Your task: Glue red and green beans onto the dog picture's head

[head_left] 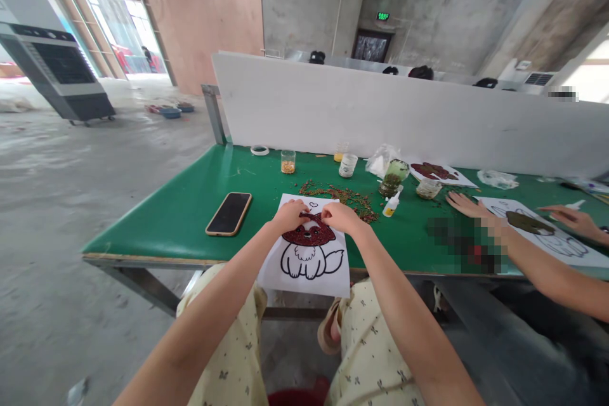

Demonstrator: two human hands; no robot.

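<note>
A white sheet (304, 266) with a black-outlined animal drawing lies at the table's front edge and overhangs it. The animal's head (309, 235) is covered in dark red material; its body is bare paper. My left hand (289, 216) rests on the head's upper left, fingers bent together. My right hand (341, 217) is at the upper right, its fingertips pinched on the drawing. Whatever either hand holds is too small to make out. Brown and reddish bits (354, 200) are scattered just behind the sheet. A small glue bottle (392, 203) stands to their right.
A phone (229, 214) lies left of the sheet on the green table (176, 209). Behind are a cup of orange bits (288, 162), a jar (348, 165) and a green-topped container (392, 179). At right, another person's hands touch a second drawing (547, 228).
</note>
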